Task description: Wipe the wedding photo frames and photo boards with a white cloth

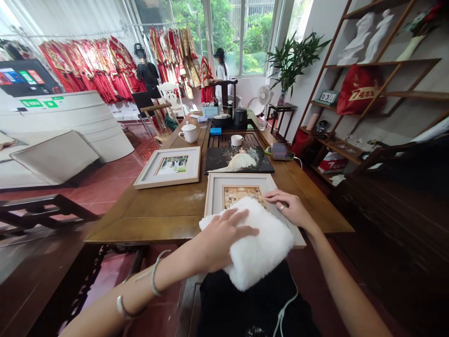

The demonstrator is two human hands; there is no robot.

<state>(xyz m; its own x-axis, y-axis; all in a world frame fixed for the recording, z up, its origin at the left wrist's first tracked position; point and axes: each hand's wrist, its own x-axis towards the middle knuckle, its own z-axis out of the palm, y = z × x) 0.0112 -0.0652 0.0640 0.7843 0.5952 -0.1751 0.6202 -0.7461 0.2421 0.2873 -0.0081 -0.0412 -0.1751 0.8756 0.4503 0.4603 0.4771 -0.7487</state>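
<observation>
A white fluffy cloth lies over the near part of a white picture frame on the wooden table. My left hand presses flat on the cloth, fingers stretched out. My right hand, with a ring on one finger, rests with fingers lying flat on the frame's right side, next to the cloth. The photo in the frame is partly hidden by the cloth.
A second white frame and a dark frameless photo lie farther back. Beyond them stand a white teapot, a cup and a black kettle. Shelves stand at right, red garments hang at back, two people stand near them.
</observation>
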